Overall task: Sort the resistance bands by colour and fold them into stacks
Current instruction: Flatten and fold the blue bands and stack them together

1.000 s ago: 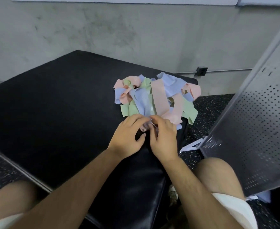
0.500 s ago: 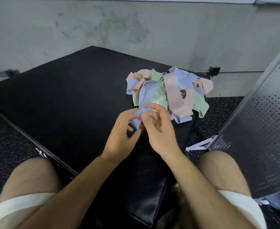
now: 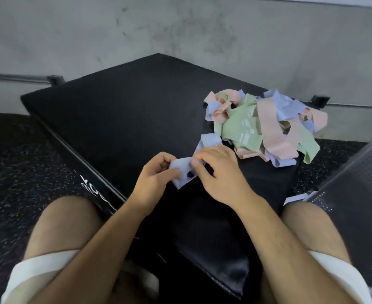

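A person's left hand (image 3: 156,179) and right hand (image 3: 221,174) grip a single pale blue band (image 3: 183,164) between them, just above the near part of a black padded platform (image 3: 125,110). The left thumb and curled fingers pinch one end of the band. The right hand's fingers are bent over the other part of it, with the thumb tucked beneath. A loop of the same blue band trails out behind the right hand's knuckles toward the heap beyond.

That heap, a tangled pile of bands (image 3: 266,128) in blue, green and pink, lies unsorted on the far right corner of the platform, near the hands but apart from them. A wide green band (image 3: 242,128) with small white print and a broad pink band (image 3: 268,119) lie on top. Several strips hang over the platform's right edge.

The person sits at the platform's near end, bare knees on either side and white shorts (image 3: 38,270) showing at the bottom of the view. White lettering (image 3: 93,189) runs along the platform's left side. A dark speckled floor (image 3: 16,161) surrounds it, a scuffed grey wall (image 3: 180,29) rises behind, and a perforated metal panel (image 3: 360,194) leans in at the right.
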